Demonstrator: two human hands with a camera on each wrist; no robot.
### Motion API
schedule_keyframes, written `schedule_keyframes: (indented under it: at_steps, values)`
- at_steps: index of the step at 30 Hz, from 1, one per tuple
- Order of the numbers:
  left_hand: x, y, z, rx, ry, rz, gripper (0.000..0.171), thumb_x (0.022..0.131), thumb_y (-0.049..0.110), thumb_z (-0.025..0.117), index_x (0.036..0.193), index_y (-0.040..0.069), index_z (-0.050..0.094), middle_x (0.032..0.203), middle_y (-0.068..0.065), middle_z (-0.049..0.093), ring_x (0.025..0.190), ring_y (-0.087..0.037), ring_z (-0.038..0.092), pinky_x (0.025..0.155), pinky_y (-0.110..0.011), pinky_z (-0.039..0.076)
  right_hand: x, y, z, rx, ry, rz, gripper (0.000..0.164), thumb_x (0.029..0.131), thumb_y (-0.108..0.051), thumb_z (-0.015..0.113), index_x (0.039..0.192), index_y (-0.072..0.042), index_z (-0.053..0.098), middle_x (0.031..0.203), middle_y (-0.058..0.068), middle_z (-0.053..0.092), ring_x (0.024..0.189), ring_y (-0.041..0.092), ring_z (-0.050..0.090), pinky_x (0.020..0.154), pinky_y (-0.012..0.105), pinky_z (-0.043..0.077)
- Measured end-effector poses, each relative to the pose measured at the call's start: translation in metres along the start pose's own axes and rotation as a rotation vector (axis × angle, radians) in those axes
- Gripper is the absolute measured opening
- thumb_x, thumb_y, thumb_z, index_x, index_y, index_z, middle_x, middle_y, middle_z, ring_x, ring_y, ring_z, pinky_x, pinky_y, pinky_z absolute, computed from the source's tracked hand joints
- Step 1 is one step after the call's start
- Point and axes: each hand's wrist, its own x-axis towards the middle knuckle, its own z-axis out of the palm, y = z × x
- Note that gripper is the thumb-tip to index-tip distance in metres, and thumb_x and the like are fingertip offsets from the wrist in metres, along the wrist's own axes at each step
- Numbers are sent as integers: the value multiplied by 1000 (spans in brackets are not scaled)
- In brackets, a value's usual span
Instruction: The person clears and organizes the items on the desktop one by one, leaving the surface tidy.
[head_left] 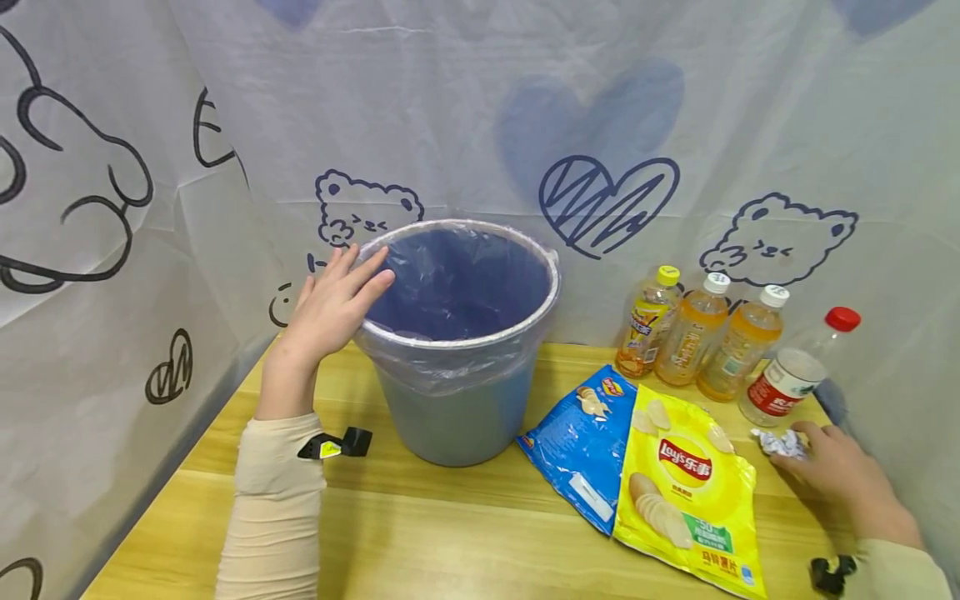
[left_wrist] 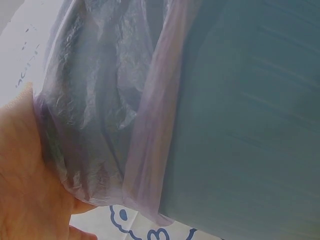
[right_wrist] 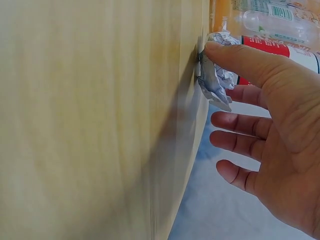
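A grey trash bin (head_left: 457,408) stands on the table, its rim covered by a clear plastic liner (left_wrist: 100,115). My left hand (head_left: 333,304) rests on the bin's left rim with the fingers extended over the edge. At the far right, my right hand (head_left: 843,471) pinches a crumpled piece of white paper (head_left: 780,443). In the right wrist view the thumb lies on the paper wad (right_wrist: 217,72) and the index finger is behind it. The other fingers are spread apart from it, loosely bent.
A blue chip bag (head_left: 581,454) and a yellow chip bag (head_left: 686,492) lie flat right of the bin. Behind them stand several bottles, among them a yellow-capped bottle (head_left: 647,325) and a red-capped bottle (head_left: 795,375). A printed cloth (head_left: 450,108) hangs behind the table.
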Motion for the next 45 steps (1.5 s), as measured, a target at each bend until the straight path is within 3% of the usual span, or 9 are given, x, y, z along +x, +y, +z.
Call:
schedule_keyframes:
  at_steps: [16, 24, 32, 45]
  values:
    - [1, 2, 3, 5, 13, 13, 71, 96, 70, 24, 156, 31, 22, 166, -7, 4, 154, -28, -8, 116, -68, -5, -6, 2, -1, -7, -11, 21, 80, 84, -58, 65, 117, 12, 50, 103, 36, 53, 89, 47, 55, 70, 60, 47]
    - [0, 3, 2, 0, 6, 22, 71, 96, 71, 23, 156, 32, 21, 166, -7, 2, 154, -28, -9, 116, -68, -7, -14, 4, 2, 7, -27, 39, 84, 83, -62, 63, 118, 13, 49, 103, 35, 54, 86, 44, 55, 69, 61, 45]
    - [-2, 2, 1, -2, 1, 16, 70, 96, 71, 22, 156, 34, 20, 166, -6, 0, 153, -28, -10, 115, -69, -8, -20, 2, 0, 14, 8, 32, 83, 83, -64, 63, 119, 11, 49, 105, 35, 53, 85, 43, 55, 65, 57, 46]
    - [-2, 1, 2, -9, 13, 17, 72, 96, 71, 23, 156, 31, 20, 166, -9, 2, 153, -31, -9, 115, -70, -6, -33, -17, -10, -12, 104, -9, 81, 86, -59, 62, 121, 13, 48, 111, 39, 52, 93, 50, 53, 75, 65, 46]
